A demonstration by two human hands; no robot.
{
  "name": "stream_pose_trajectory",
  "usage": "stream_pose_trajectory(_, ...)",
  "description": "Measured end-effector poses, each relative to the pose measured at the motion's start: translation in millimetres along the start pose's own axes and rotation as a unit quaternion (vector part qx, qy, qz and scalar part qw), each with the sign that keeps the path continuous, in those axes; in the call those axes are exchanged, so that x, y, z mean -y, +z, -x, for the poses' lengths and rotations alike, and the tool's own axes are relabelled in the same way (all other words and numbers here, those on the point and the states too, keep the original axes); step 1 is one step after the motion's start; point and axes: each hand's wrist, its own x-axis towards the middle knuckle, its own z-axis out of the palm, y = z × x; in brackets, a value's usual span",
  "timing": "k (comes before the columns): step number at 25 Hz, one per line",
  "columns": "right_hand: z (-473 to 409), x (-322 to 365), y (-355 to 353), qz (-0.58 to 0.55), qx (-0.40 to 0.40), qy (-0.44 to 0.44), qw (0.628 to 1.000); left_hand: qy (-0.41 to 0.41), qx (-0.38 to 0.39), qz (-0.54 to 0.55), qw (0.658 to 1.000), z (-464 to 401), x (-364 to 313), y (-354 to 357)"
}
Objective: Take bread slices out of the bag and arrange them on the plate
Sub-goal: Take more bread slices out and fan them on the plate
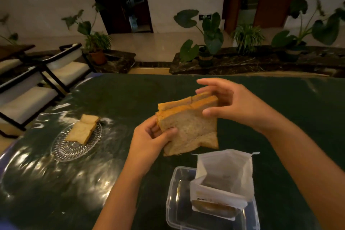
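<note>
Person's got a stack of bread slices (pixel 188 125) up over the dark desk (pixel 119 99), left hand (pixel 151 140) pinching the lower corner, right hand (pixel 225 104) half-spread at the top crust. Two slices (pixel 82 130) already lie on the glass plate (pixel 61 151); the white bag (pixel 224 177) sits open in a clear tub (pixel 173 198).

The left hand (pixel 151 136) covered the lower left corner of the held bread slices (pixel 188 127), and its fingertips lay hidden behind them. How many slices were in the stack could not be determined. The right hand (pixel 229 104) masked the upper right corner. Printing on the bag (pixel 224 177) was too small to read. The plastic container (pixel 177 201) was cut off by the bottom edge. Both forearms ran out of frame.
</note>
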Motion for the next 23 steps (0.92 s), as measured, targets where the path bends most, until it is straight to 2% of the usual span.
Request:
stream_pose_trajectory(3,-14.2,-12.8,48.2,-0.171,-0.029,0.04,0.984,0.001,-0.035,0.026,0.999,7.4,-3.3,-44.0)
stream_pose_trajectory(8,-58.6,4.5,157.2,-0.226,-0.029,0.032,0.973,-0.004,-0.071,0.042,0.997,35.2,-5.9,-144.5)
stream_pose_trajectory(13,-102.8,17.9,296.8,-0.327,0.044,0.078,0.941,-0.048,-0.065,0.018,0.997,80.6,-8.5,-276.8)
stream_pose_trajectory(18,-133.9,26.9,403.9,-0.327,-0.022,0.106,0.939,-0.124,-0.098,-0.007,0.987,111.8,-2.0,-381.7)
stream_pose_trajectory(23,-177.5,22.7,455.9,-0.291,-0.076,0.13,0.945,-0.184,-0.153,0.026,0.971,100.4,29.2,-445.1)
